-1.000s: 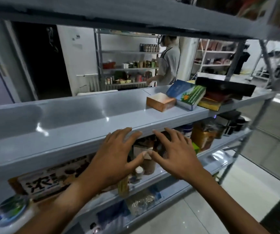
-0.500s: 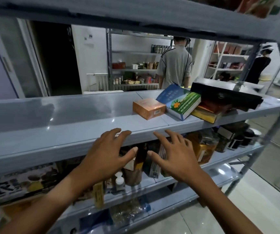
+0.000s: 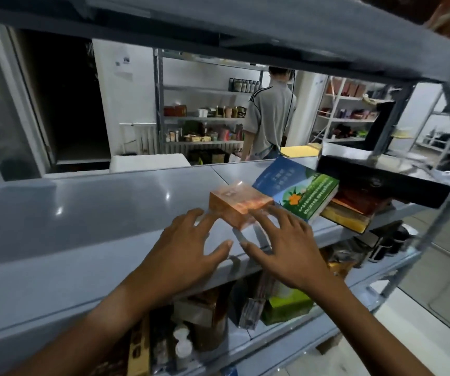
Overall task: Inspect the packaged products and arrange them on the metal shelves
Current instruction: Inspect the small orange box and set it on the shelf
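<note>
Glossy grey metal shelf (image 3: 88,213); left hand (image 3: 188,251), right hand (image 3: 280,248) spread, released, at orange box (image 3: 238,204); storeroom racks (image 3: 204,118) behind.

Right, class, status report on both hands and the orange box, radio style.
Left hand open, right hand open, fingers spread near orange box. Box on shelf, not gripped. Blue-green box leans close beside it.

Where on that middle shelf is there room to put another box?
The grey shelf is bare left of the orange box and both hands. Right of it is crowded: the blue-green box leans on stacked boxes under a black box.
</note>
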